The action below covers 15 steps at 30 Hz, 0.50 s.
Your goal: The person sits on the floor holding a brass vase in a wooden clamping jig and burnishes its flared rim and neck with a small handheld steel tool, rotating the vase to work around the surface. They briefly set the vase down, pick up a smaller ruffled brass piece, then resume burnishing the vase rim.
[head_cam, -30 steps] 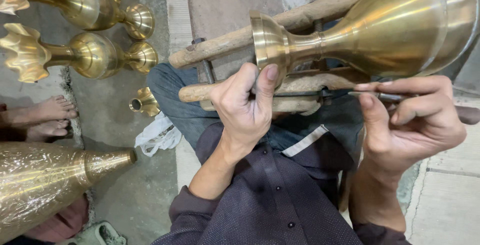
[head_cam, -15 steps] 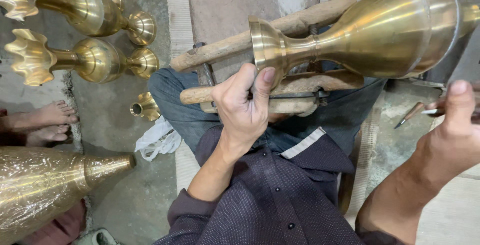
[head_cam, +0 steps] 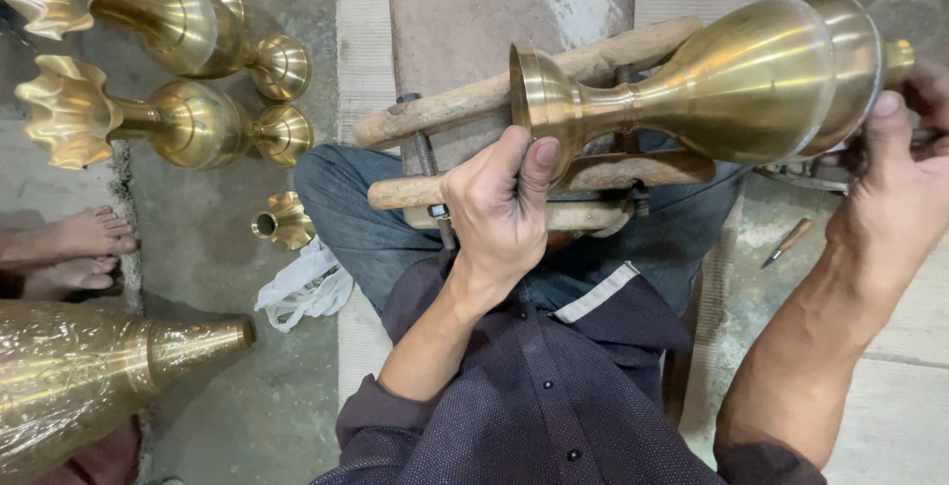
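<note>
The left hand (head_cam: 499, 213) in the middle of the frame closes its fingers around the narrow neck of a brass vase (head_cam: 712, 85), thumb pressed on the flared end. The right hand (head_cam: 905, 193) at the right edge grips the wide end. The vase lies sideways in the upper right, on a wooden clamp (head_cam: 514, 94) over the lap. A small tool (head_cam: 788, 241) lies on the floor at the right
</note>
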Motion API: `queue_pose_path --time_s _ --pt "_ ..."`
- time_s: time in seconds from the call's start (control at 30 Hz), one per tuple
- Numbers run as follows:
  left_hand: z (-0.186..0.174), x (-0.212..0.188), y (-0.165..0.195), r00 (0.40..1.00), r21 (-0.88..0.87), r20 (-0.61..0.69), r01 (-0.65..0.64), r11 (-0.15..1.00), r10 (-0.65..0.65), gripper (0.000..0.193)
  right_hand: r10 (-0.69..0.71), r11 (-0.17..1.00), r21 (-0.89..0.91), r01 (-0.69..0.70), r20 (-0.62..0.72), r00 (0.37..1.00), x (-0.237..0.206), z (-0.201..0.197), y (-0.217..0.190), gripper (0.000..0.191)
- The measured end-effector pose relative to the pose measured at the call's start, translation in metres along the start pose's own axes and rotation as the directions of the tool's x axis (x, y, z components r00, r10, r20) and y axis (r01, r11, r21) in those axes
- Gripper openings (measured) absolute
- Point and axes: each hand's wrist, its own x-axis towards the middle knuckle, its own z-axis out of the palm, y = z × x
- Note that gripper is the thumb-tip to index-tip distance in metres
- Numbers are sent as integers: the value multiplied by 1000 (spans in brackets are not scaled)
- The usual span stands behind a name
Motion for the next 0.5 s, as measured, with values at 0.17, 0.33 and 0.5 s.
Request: queue_pose_path --time_s 0.17,0.33,0.5 --pt "1 1 0 999 -15 -12 -51 999 51 40 36 997 70 -32 -42 998 10 0 1 26" --pt "-10 4 1 997 -64 -49 -55 996 52 40 -94 995 -20 93 -44 995 13 3 -12 23" --pt "-37 -9 3 986 -28 -134 -106 994 101 45 -160 985 81 155 53 986 14 25 -43 26"
